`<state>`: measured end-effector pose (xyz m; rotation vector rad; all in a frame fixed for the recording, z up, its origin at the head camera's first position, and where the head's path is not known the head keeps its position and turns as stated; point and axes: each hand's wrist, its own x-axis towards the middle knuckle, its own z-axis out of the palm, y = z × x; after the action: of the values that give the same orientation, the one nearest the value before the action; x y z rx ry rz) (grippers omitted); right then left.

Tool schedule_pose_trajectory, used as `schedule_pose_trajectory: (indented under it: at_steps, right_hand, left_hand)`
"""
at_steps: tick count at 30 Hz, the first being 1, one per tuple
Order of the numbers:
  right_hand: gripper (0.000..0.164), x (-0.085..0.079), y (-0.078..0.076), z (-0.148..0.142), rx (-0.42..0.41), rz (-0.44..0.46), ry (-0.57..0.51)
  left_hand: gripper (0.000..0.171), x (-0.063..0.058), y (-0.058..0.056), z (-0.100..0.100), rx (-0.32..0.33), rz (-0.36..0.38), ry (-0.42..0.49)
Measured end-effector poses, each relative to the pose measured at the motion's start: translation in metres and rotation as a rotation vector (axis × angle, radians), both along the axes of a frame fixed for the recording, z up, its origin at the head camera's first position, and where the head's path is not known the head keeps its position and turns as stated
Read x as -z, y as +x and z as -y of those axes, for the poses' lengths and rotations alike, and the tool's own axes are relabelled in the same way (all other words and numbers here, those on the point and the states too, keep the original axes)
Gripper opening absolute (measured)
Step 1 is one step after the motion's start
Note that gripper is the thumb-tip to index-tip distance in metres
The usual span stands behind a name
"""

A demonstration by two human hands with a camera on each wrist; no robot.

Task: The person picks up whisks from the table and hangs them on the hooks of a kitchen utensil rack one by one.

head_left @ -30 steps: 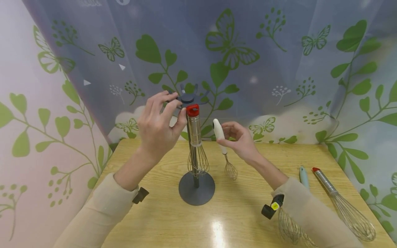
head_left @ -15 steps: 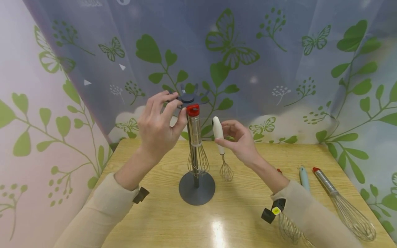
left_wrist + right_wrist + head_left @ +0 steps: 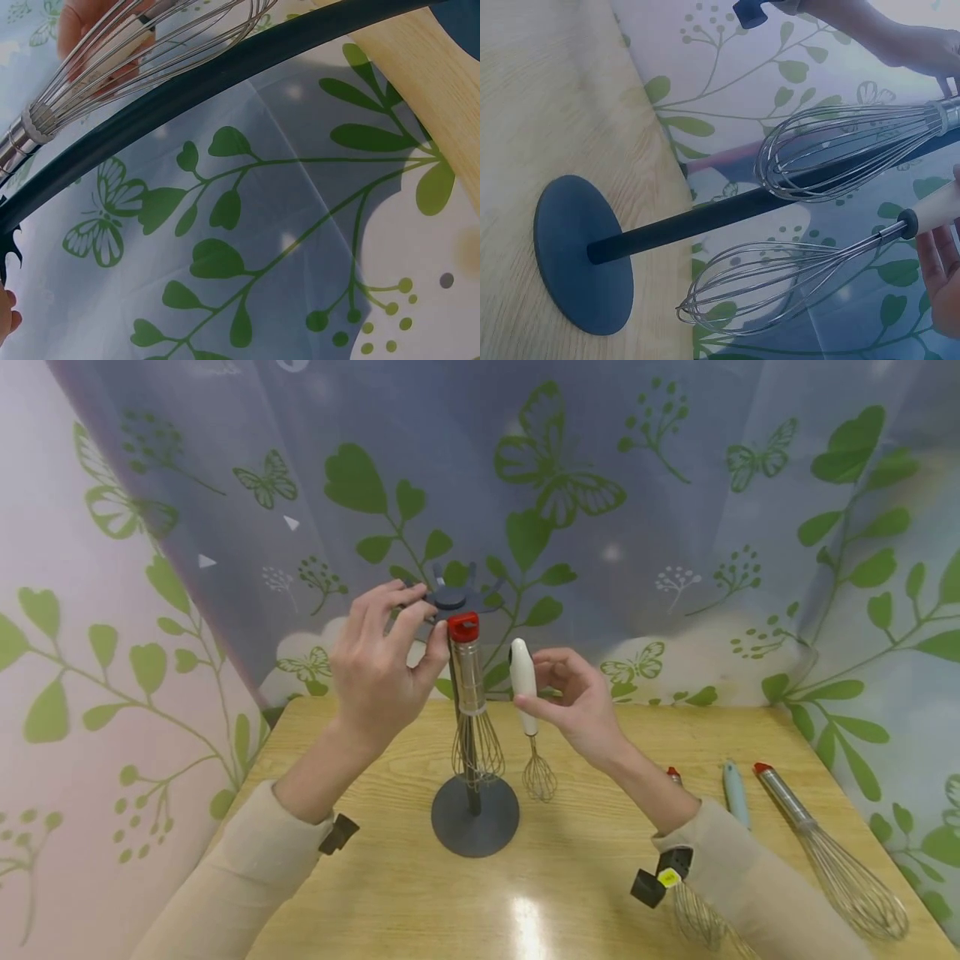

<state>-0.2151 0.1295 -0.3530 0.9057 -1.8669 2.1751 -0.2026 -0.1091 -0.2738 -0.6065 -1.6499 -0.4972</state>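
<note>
Item: one white whisk [image 3: 522,673], which the right hand [image 3: 577,706] is pinching; one red-topped whisk [image 3: 470,681], hanging at a stand [image 3: 456,828], the left hand [image 3: 381,664] hovering beside its top, grip unclear from here.

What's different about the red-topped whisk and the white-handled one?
The red-topped whisk has a shiny metal handle; the white-handled whisk has a white one. The right hand grips the white-handled whisk but not the red-topped whisk. Both have wire loops pointing downward.

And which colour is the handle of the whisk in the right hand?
The handle is mostly creamy white, best seen in the head view.
</note>
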Motion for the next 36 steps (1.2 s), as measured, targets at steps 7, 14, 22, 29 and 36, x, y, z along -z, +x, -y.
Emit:
schedule_pose_trajectory:
  at_steps: [7,14,22,29,36]
  right_hand:
    - [0.058,-0.006,0.003,0.004,-0.001,-0.013,-0.050]
    - [0.057,-0.013,0.006,0.009,0.092,0.007,-0.078]
    - [0.057,-0.021,0.011,0.013,0.136,-0.001,-0.106]
    - [0.060,-0.027,0.014,0.015,0.128,-0.014,-0.127]
    - [0.062,-0.034,0.018,0.018,0.109,-0.050,-0.146]
  left_hand:
    - [0.020,-0.001,0.000,0.000,0.000,-0.002,0.008]
    - [0.018,0.000,-0.001,0.000,0.001,-0.005,0.011]
    - [0.016,0.001,0.000,0.001,-0.002,0.001,0.010]
    - [0.015,0.001,-0.001,0.001,-0.001,-0.001,0.006]
    - [0.016,0.001,-0.001,0.000,-0.004,0.000,0.004]
